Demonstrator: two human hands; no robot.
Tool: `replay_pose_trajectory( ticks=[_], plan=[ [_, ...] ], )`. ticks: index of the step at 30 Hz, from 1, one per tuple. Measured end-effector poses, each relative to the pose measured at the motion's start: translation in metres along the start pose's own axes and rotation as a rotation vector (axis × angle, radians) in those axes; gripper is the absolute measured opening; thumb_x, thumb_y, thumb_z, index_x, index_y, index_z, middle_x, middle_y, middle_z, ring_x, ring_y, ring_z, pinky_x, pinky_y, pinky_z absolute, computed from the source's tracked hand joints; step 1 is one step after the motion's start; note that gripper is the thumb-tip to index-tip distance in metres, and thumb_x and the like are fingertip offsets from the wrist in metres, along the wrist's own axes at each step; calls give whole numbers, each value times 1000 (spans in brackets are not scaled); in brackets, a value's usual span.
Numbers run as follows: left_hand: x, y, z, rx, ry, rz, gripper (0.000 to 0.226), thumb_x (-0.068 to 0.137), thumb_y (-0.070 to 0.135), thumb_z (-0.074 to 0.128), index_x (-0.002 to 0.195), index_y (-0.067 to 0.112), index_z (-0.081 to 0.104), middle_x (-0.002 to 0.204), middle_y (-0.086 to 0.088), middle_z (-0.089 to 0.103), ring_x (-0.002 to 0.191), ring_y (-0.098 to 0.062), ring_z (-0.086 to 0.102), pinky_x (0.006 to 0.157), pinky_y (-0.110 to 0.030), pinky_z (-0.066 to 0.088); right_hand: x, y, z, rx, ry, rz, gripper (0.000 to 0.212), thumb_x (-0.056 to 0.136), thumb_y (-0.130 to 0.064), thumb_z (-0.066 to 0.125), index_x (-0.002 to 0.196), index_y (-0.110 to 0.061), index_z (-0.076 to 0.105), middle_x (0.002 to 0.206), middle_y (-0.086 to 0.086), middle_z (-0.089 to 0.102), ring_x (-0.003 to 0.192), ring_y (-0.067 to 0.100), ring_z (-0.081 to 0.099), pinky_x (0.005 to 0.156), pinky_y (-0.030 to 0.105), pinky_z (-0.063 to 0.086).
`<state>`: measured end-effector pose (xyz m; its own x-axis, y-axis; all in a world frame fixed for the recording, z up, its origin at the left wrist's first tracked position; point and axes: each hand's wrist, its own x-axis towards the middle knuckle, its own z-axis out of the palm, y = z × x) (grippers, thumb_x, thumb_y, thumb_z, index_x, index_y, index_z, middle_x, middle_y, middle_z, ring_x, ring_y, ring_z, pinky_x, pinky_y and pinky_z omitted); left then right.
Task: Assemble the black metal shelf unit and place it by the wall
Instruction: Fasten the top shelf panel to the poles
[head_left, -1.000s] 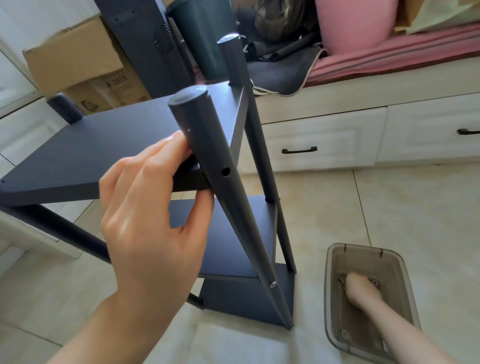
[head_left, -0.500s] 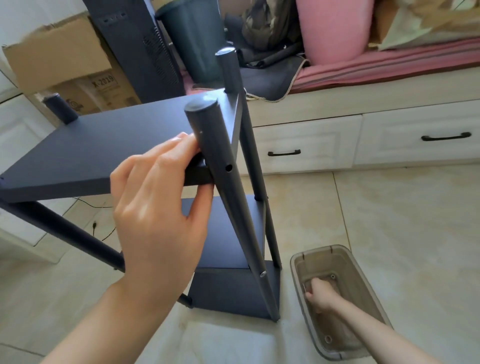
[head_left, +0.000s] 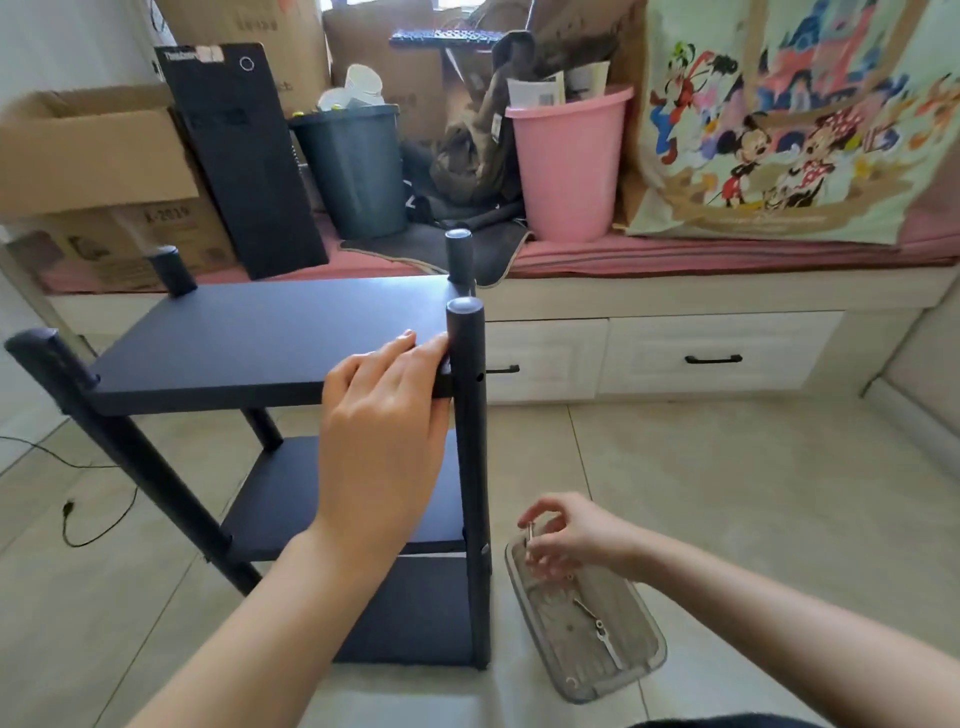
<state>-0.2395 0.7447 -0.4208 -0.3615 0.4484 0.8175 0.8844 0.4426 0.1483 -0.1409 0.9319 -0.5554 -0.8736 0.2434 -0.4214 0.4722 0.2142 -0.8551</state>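
Observation:
The black metal shelf unit (head_left: 249, 338) stands upright on the tiled floor with three boards between round posts. My left hand (head_left: 384, 421) grips the front right corner of the top board, fingers over its edge beside the near right post (head_left: 470, 467), which has an open screw hole. My right hand (head_left: 563, 535) hovers just above a clear plastic parts box (head_left: 644, 670) and pinches a small metal screw (head_left: 529, 535) between fingertips. More small metal hardware (head_left: 597, 623) lies in the box.
A low white drawer bench (head_left: 717, 358) runs along the back, carrying cardboard boxes (head_left: 88, 156), a dark bin (head_left: 358, 171), a pink bucket (head_left: 569, 166) and a cartoon-print bag (head_left: 789, 119). A black cable (head_left: 78, 509) lies on the floor at left.
My right hand came up out of the parts box with a screw pinched in its fingers. The view lifted and the shelf now appears upright. My left hand kept its grip on the top board's corner.

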Motion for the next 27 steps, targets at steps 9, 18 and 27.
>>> replay_pose_trajectory(
  ticks=[9, 18, 27],
  plan=[
    [-6, -4, -27, -94, -54, -19, 37, 83, 2, 79, 119, 5, 71, 114, -11, 74, 112, -29, 70, 108, -50, 45, -89, -127, 6, 283, 216, -229, 22, 93, -14, 67, 101, 4, 60, 81, 15, 76, 75, 25, 75, 64, 28, 59],
    [4, 1, -51, -738, -248, -476, 33, 101, 30, 59, 75, 16, 73, 65, 9, 73, 64, -7, 71, 68, -13, 51, -109, -146, 30, 508, 540, -497, 15, 91, -6, 67, 80, -8, 57, 67, 5, 69, 60, 12, 63, 60, 23, 52],
    [-15, -6, -26, -1117, -559, -1020, 53, 68, 54, 76, 116, 31, 69, 106, 19, 75, 101, -1, 70, 93, -29, 53, -102, -146, 22, 461, 594, -534, 16, 89, -4, 68, 77, -8, 57, 68, 5, 68, 60, 13, 62, 59, 23, 52]
  ],
)
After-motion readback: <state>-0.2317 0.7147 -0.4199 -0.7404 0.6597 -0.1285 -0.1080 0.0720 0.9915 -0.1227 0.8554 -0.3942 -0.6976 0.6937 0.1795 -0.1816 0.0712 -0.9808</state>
